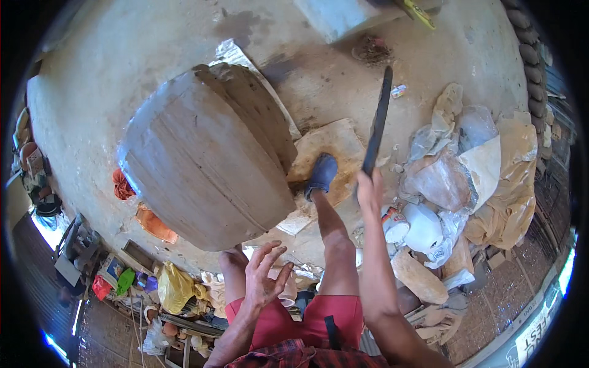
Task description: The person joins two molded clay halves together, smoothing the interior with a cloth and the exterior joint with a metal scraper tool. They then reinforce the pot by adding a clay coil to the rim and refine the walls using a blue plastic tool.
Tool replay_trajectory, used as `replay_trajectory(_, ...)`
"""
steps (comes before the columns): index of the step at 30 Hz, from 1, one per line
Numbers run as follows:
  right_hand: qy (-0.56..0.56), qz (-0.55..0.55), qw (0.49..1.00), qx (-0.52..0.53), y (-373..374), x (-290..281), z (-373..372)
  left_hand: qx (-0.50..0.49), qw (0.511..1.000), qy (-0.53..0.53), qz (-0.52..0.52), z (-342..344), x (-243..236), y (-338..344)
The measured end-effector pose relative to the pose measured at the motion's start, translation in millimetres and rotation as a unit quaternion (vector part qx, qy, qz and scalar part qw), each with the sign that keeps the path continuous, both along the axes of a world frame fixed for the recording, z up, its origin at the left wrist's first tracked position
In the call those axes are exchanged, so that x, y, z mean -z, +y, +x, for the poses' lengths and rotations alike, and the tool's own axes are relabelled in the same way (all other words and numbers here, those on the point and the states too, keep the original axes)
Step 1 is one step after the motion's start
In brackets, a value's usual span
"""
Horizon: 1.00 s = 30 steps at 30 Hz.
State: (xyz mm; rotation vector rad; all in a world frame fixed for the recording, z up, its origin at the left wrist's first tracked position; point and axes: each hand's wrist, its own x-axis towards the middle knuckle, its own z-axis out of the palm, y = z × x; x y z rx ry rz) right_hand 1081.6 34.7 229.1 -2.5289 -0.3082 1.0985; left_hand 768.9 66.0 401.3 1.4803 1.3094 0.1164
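A big rounded block of grey-brown clay [199, 156] fills the left middle of the view, with long scored lines along its smooth side and a rougher cut face at its right. My right hand [369, 195] is closed around the lower end of a long, dark, flat blade-like bar [379, 116]. The bar points up and away from me, to the right of the clay and apart from it. Close to the clay's near edge, my left hand [264, 275] is raised with fingers apart and slightly curled, holding nothing.
My foot in a dark blue clog [321, 173] rests on a stained flat sheet [346, 138] beside the clay. Plastic bags [438, 181], a white jug [422, 227] and tan sheeting [509, 184] lie at right. Yellow plastic [175, 287] and mixed clutter lie near left.
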Motion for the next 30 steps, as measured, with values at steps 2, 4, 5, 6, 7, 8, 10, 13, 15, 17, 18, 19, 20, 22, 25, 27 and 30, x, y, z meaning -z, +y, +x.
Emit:
replay_trajectory(2,0.056,0.023,0.988,0.144,78,26,-22,-0.014,1.000,0.010,-0.005,-7,-4,7)
replay_trajectory(4,0.064,-0.019,0.984,0.165,126,56,-47,-0.033,0.999,0.007,-0.012,-26,-1,10)
replay_trajectory(5,0.046,-0.050,0.990,0.121,144,68,-59,-0.070,0.997,0.012,-0.027,-35,0,11)
replay_trajectory(6,-0.007,-0.022,0.998,0.059,139,91,-55,-0.046,0.999,0.021,-0.017,-33,-1,22)
replay_trajectory(7,0.015,-0.029,0.999,0.044,137,104,-58,-0.025,0.999,0.037,-0.008,-35,-6,36)
replay_trajectory(8,0.030,-0.038,0.999,0.008,137,107,-73,-0.013,0.998,0.068,0.001,-46,-10,46)
replay_trajectory(10,0.025,-0.055,0.996,-0.072,129,101,-78,-0.045,0.997,0.061,0.007,-62,-8,55)
replay_trajectory(13,0.050,0.013,0.992,0.113,48,75,-74,-0.072,0.997,0.033,0.002,-87,-11,80)
replay_trajectory(15,0.081,0.108,0.937,0.322,41,7,-171,-0.120,0.992,0.043,0.013,-126,-3,86)
replay_trajectory(17,0.143,0.235,0.900,0.337,2,-26,-220,-0.114,0.993,0.011,0.031,-140,6,101)
replay_trajectory(18,0.181,0.164,0.905,0.348,6,-51,-248,-0.105,0.994,0.002,0.031,-150,10,109)
replay_trajectory(19,0.218,0.092,0.904,0.356,18,-78,-275,-0.096,0.995,-0.007,0.030,-159,11,118)
replay_trajectory(20,0.183,0.096,0.900,0.384,20,-79,-297,-0.082,0.996,-0.026,0.029,-161,11,127)
replay_trajectory(22,0.115,0.105,0.886,0.436,18,-68,-333,-0.056,0.998,-0.039,-0.001,-161,7,137)
replay_trajectory(25,0.014,0.043,0.931,0.362,8,-54,-335,0.012,0.999,-0.045,-0.009,-163,4,141)
replay_trajectory(27,-0.035,-0.013,0.956,0.290,11,-55,-341,0.052,0.998,-0.026,0.018,-168,10,130)
replay_trajectory(30,-0.105,-0.061,0.967,0.225,30,-77,-348,0.116,0.992,-0.007,0.038,-170,26,105)
